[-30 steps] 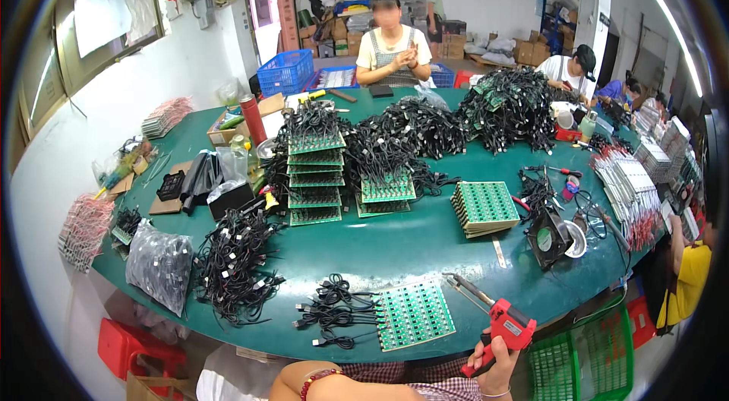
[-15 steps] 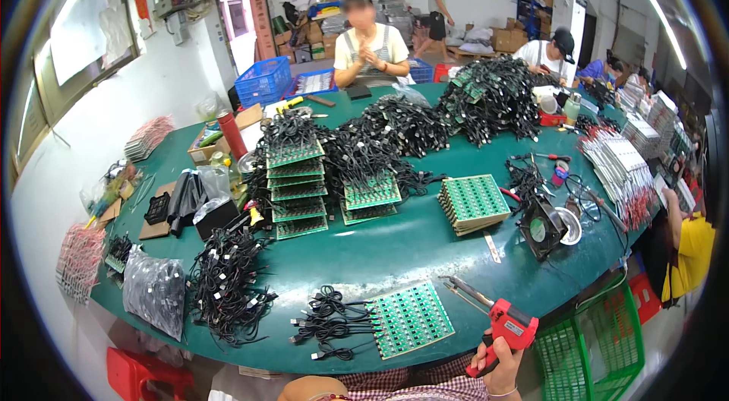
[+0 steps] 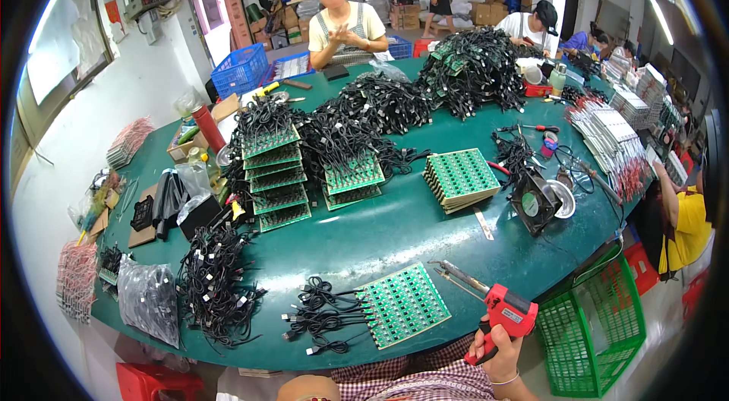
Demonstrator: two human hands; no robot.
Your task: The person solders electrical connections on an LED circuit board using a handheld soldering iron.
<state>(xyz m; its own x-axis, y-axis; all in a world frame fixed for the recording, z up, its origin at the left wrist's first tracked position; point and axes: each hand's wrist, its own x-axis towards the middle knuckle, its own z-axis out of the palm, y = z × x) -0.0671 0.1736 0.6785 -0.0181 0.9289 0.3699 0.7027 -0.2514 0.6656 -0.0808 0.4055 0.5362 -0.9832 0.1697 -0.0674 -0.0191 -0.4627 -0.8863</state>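
Red soldering gun (image 3: 507,311) in right hand (image 3: 493,346), fingers wrapped tight round the pistol grip, metal tip aimed up-left over table edge, just right of green circuit panel (image 3: 402,304). Judged light, rigid, hot at tip; hold by grip only. Panel thin, prob. fragile, black cables (image 3: 323,314) attached on its left side. Left hand (image 3: 307,388) at lower edge, grip cannot be told. Vs 0.5 s ago: view tilted lower, gun and panel unmoved on green table (image 3: 380,234)
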